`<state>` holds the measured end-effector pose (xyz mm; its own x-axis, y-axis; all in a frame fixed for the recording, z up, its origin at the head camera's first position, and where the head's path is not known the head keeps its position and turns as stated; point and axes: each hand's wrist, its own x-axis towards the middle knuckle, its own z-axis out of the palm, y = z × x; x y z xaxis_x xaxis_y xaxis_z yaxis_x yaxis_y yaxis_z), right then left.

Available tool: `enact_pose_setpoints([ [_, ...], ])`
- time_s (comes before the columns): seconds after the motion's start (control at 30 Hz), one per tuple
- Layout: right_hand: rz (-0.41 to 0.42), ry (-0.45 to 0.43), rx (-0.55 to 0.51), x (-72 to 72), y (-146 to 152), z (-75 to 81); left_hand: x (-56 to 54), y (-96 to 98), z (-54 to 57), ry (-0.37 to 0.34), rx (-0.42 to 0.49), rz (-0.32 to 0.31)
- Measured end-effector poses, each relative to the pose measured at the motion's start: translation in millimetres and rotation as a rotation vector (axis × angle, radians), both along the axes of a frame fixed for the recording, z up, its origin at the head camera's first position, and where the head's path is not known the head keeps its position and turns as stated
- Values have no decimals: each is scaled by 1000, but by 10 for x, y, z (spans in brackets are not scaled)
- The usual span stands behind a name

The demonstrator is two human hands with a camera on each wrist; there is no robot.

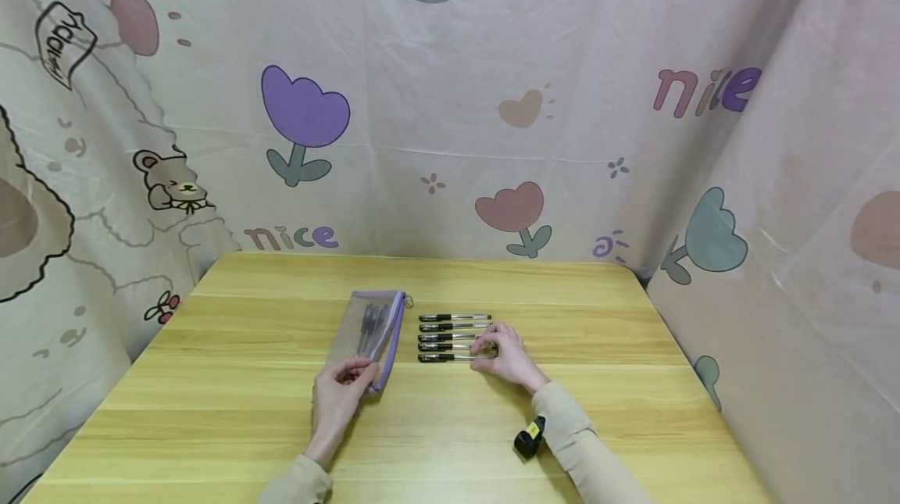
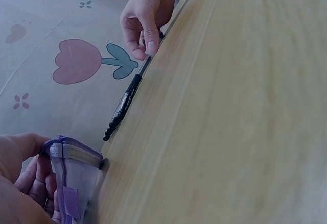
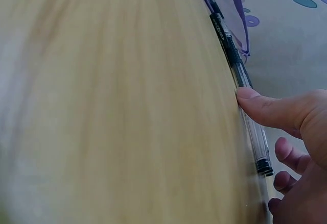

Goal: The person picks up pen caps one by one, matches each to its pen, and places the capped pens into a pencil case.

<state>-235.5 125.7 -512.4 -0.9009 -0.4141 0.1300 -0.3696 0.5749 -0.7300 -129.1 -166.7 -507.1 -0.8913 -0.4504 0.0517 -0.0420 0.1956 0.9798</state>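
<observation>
My left hand (image 1: 337,402) pinches the near edge of a translucent zip pouch (image 1: 346,340) with purple trim. Dark pens (image 1: 373,326) show through the pouch's side. In the left wrist view, my thumb and fingers are around the pouch's purple zipped end (image 2: 76,155). To the right of the pouch, several black-and-clear gel pens (image 1: 436,358) lie side by side in a column. Over their right ends, my right hand (image 1: 509,359) arches with fingers bent and apart. Its thumb (image 3: 260,106) touches the nearest pen (image 3: 255,137) in the right wrist view.
All of this lies on a wooden table (image 1: 211,379). A patterned curtain (image 1: 394,98) hangs along the back and sides. A small black device (image 1: 527,440) with a yellow label sits by my right wrist. A ring (image 1: 409,302) hangs at the pouch's far corner.
</observation>
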Motion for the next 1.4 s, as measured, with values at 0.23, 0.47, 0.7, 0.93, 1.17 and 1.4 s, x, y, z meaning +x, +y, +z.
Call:
enact_pose_setpoints([
  [0.23, 6, -3, 20, 7, -6, 16, 1, 3, 3, 2, -15, 2],
  [0.47, 9, 8, 32, 9, -8, 12, -3, 1, 0, -9, -13, -3],
  [0.7, 6, 29, 38, 1, -12, 7, -4, 3, -7, 0, -8, -2],
  [0.93, 0, 35, 56, -1, -17, 16, 2, 2, 1, 0, -6, -8],
  [1.17, -7, 32, 62, 10, -16, 16, 3, 4, 2, 4, 1, -15],
  [1.4, -5, 15, 36, 27, -13, 46, 7, 10, 14, 8, 8, -12],
])
